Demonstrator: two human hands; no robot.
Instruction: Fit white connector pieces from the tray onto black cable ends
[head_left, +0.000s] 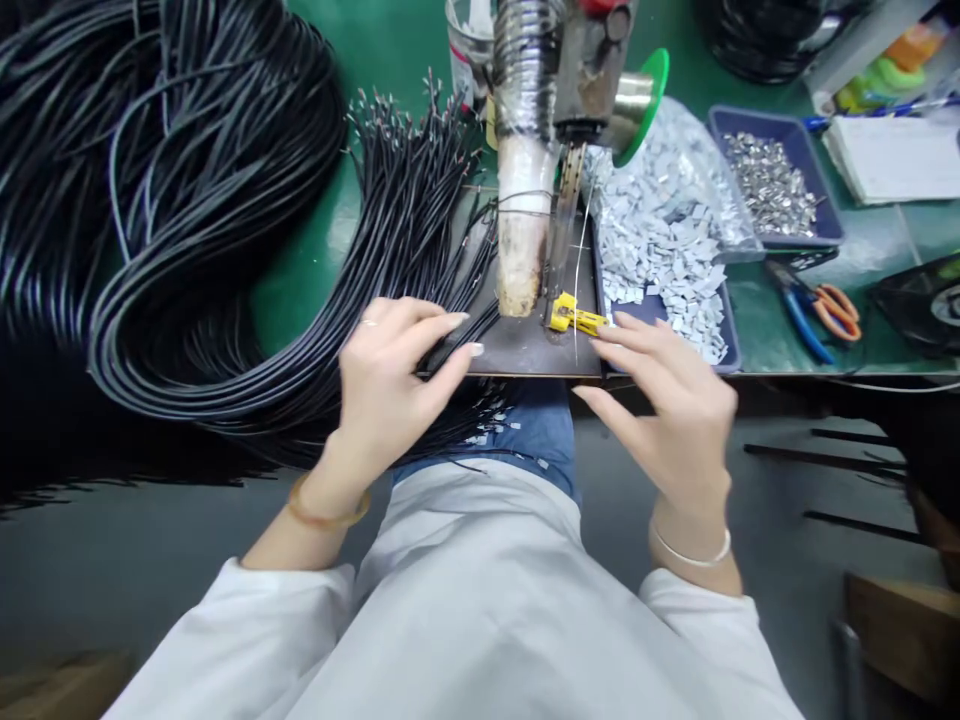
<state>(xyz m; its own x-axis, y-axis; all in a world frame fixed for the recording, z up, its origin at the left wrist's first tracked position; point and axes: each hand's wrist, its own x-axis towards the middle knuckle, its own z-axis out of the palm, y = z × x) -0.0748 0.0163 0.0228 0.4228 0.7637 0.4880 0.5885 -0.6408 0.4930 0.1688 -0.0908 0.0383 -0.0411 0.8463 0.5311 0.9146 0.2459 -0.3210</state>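
Note:
My left hand [397,375] is over the near ends of black cables [390,210], thumb and forefinger parted; whether it touches a cable is hard to tell. My right hand [664,400] has its fingers spread, with the fingertips at the end of a small yellow clip-like holder [577,316]. I cannot tell if they touch it. That holder sits on a dark board [517,350], below a soldering iron-like tool [566,200]. A thin wire of solder [581,250] hangs down beside it from a spool with a green rim [641,108].
A foil-wrapped duct [525,160] comes down over the board. To the right stand a tray of small white pieces [679,270], a blue bin of metal parts [776,185] and pliers [814,310]. Thick cable coils [187,250] fill the left. Small white-tipped wires [495,425] lie on my lap.

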